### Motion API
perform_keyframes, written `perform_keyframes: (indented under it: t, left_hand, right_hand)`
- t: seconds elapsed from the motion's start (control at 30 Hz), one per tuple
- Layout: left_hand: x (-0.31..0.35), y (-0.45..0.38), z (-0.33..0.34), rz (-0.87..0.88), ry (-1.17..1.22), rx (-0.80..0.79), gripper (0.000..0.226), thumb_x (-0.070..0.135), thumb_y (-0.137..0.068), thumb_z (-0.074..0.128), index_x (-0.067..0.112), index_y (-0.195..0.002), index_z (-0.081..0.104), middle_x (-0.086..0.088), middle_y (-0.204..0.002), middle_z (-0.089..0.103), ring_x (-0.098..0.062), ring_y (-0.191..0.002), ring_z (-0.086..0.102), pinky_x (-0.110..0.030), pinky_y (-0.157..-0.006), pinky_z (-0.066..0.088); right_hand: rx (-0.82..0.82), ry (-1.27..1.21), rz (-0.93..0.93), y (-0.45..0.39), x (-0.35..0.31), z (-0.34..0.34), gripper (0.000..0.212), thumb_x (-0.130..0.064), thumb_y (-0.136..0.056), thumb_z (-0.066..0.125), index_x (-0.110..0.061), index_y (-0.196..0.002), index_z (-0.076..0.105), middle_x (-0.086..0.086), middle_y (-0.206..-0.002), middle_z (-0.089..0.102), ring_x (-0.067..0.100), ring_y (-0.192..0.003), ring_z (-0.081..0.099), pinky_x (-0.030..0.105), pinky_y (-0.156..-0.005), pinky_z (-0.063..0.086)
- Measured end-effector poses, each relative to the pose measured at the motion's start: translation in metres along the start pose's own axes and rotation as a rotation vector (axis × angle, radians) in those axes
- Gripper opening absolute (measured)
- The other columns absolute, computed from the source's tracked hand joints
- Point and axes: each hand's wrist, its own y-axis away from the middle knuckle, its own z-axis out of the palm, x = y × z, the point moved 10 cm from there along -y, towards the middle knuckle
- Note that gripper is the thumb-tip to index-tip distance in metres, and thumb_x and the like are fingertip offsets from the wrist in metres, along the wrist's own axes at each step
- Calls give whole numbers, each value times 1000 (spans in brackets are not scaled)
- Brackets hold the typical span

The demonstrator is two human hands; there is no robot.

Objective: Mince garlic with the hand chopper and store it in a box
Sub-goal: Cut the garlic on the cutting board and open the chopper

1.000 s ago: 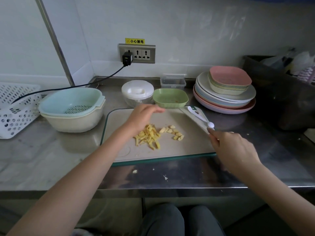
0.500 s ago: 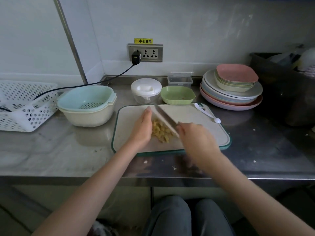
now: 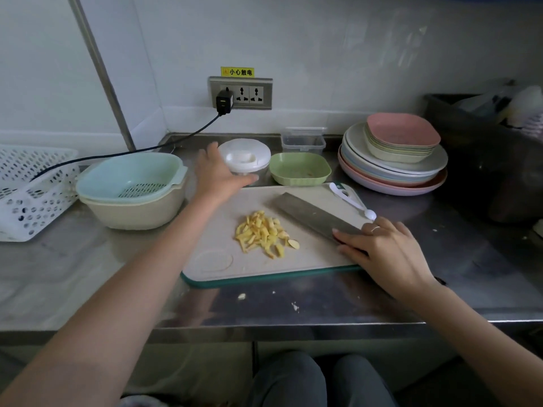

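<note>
1. Garlic (image 3: 264, 234) sits sliced in a loose heap mid cutting board (image 3: 311, 259), not yet minced, so I'd judge the task early.
2. Left hand (image 3: 219, 171) reaches out, fingers spread and holding nothing, right by the white-lidded hand chopper (image 3: 244, 156) behind the board; whether it touches is hard to tell.
3. Right hand (image 3: 382, 251) lies over the handle end of the cleaver (image 3: 314, 214), blade flat on the board; its grip looks loose, fingers fairly straight.
4. Still ahead: loading, chopping, then filling the clear box (image 3: 304, 140) at the wall.
5. Steel worktop (image 3: 88, 268), scraps near its front edge; stacked plates (image 3: 393, 168) right, colander bowl (image 3: 129, 183) left, pale wall with a socket.
</note>
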Motion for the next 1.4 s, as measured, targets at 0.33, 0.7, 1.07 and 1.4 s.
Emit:
perform_keyframes:
  t: [0.33,0.7,1.07,1.4]
  left_hand:
    - [-24,-48,41,-37,85,-60,133,44,-55,90,17,-153,3,-19,-157,6,-32,-145,15,-40,-114,22]
    - [4,-20,6,184,253,259,105,38,-48,92,15,-134,38,-11,-132,36,-26,-122,40,-32,-103,36]
    - [66,123,-28,582,188,186,119,27,-47,91,17,-145,27,3,-140,32,-16,-129,31,-34,-106,34]
    - [18,121,-25,-12,1254,-151,63,24,-78,57,26,-139,42,3,-136,51,-11,-115,56,-35,-93,47]
  right_hand:
    - [-60,-49,58,-27,6,15,24,-47,-92,52,-42,-109,68,-4,-93,64,25,-94,54,32,-72,27]
    - [23,-168,153,-59,-9,-4,27,-37,-94,49,-24,-97,72,0,-100,61,22,-100,53,34,-80,39]
    - [-275,-1119,180,-105,-75,-25,122,-60,-53,78,-37,-149,5,-2,-155,22,19,-140,26,45,-114,26]
    - [-294,-1341,203,-80,-103,-28,92,-47,-74,75,-40,-147,20,-9,-148,31,10,-129,37,37,-108,35]
